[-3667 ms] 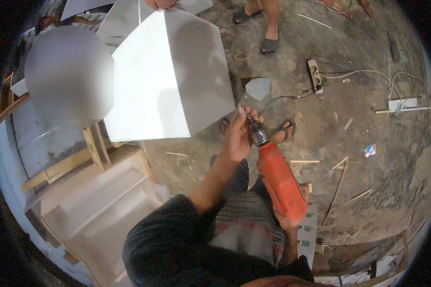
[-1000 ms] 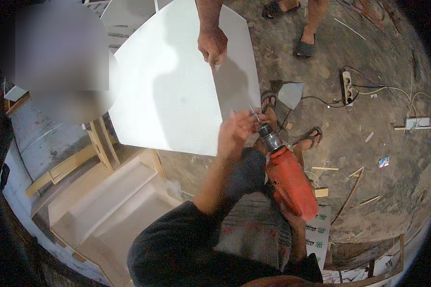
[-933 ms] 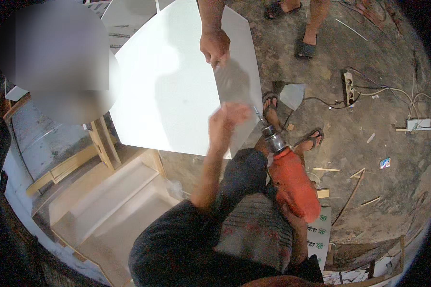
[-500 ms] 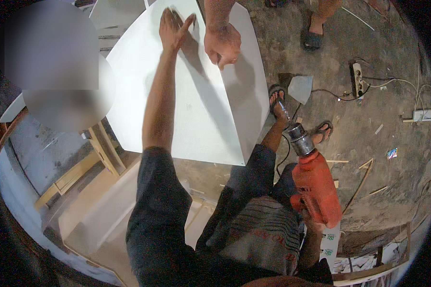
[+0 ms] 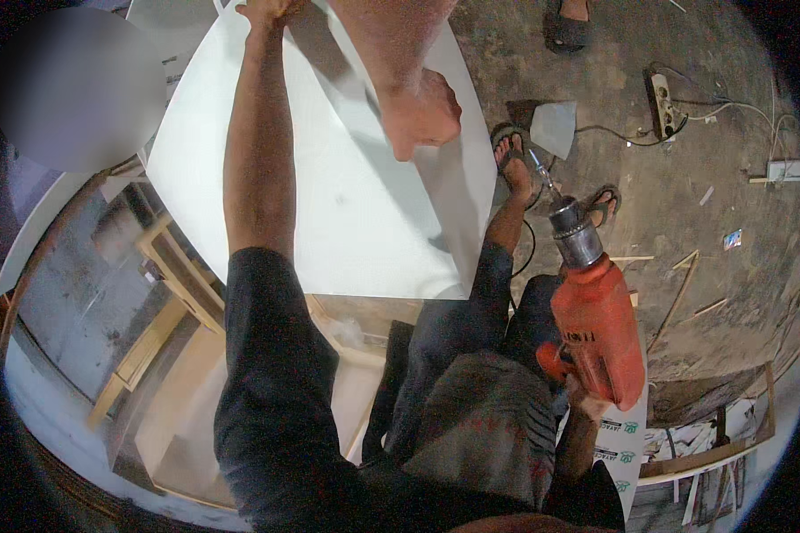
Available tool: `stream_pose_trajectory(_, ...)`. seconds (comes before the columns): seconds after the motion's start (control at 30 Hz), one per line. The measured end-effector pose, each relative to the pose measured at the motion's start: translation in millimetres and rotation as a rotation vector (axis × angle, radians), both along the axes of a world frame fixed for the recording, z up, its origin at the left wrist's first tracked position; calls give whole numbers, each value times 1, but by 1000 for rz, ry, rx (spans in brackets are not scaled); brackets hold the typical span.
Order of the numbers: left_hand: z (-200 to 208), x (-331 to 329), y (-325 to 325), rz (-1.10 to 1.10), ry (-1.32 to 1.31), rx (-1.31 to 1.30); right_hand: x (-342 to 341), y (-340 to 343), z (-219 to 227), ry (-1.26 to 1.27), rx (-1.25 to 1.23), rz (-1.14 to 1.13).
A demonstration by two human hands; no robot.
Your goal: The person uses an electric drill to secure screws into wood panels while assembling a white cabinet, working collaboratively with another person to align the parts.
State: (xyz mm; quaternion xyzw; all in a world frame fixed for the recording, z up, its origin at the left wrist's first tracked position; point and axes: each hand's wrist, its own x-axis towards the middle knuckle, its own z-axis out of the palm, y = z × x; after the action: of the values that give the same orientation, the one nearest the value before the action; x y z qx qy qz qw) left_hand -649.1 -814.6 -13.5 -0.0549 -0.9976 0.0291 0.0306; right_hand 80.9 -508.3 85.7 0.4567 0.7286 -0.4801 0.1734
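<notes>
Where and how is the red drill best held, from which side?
Probably at its rear end, coming from the picture's lower edge: the right hand holds the red drill there, and the thin bit points away, toward the upper left.

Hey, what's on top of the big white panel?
Over the white panel are your left hand and forearm, plus another person's hand toward its right; contact is unclear. The surface beneath them and anything under the panel are hidden.

I'm in a workshop: grubby grey-brown concrete floor [image 5: 658,209], thin pale wooden strips [image 5: 709,307], long white power strip [image 5: 661,105], my red metal-chucked drill [image 5: 600,324].
</notes>
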Motion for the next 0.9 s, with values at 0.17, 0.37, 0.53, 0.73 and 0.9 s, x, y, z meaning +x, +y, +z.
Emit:
stream_pose_trajectory(0.17,0,1,1,-30,49,41,-2,-3,3,21,9,0)
stream_pose_trajectory(0.37,-4,-2,13,-61,72,72,-3,-3,6,30,13,80)
stream_pose_trajectory(0.53,-16,0,23,-74,90,117,-15,11,3,-26,-3,165)
stream_pose_trajectory(0.73,-20,18,23,-172,105,326,-19,25,-11,-108,-26,385)
stream_pose_trajectory(0.9,-5,179,42,-158,102,867,-20,36,-17,-217,-23,615)
